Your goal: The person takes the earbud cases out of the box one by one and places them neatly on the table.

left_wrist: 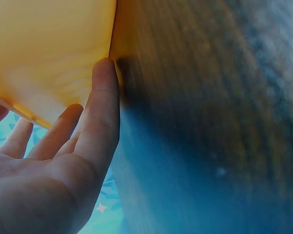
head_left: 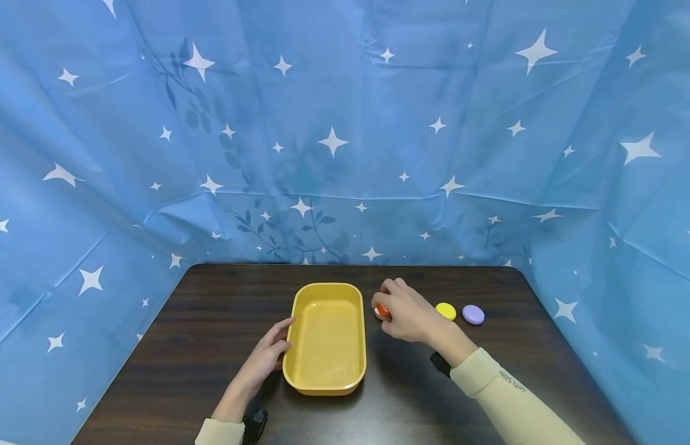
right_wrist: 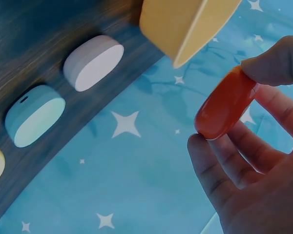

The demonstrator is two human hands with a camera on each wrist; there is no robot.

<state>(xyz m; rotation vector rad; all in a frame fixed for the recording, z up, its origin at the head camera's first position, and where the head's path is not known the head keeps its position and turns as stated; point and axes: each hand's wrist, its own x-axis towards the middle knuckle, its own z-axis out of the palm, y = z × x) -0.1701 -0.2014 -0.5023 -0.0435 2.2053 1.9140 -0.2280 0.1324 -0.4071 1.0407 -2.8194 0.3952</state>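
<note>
An orange-red rounded disc [right_wrist: 227, 105] is pinched between the thumb and fingertips of my right hand [head_left: 408, 312]. In the right wrist view it appears lifted, its flat face turned aside. A pale, whitish disc [right_wrist: 94, 63] lies on the table near that hand, mostly covered by it in the head view. My left hand [head_left: 262, 357] rests at the left side of a yellow rectangular tray [head_left: 325, 392]. Its fingers [left_wrist: 104, 97] lie fairly straight against the tray's outer wall, fingertips right at the rim. No objects show inside the tray.
Right of my right hand, a yellow disc [head_left: 446, 311] and a purple disc [head_left: 474, 314] lie on the dark wooden table [head_left: 222, 309]. A teal disc [right_wrist: 35, 116] shows in the right wrist view. Blue star-patterned cloth [head_left: 345, 167] hangs behind and beside the table.
</note>
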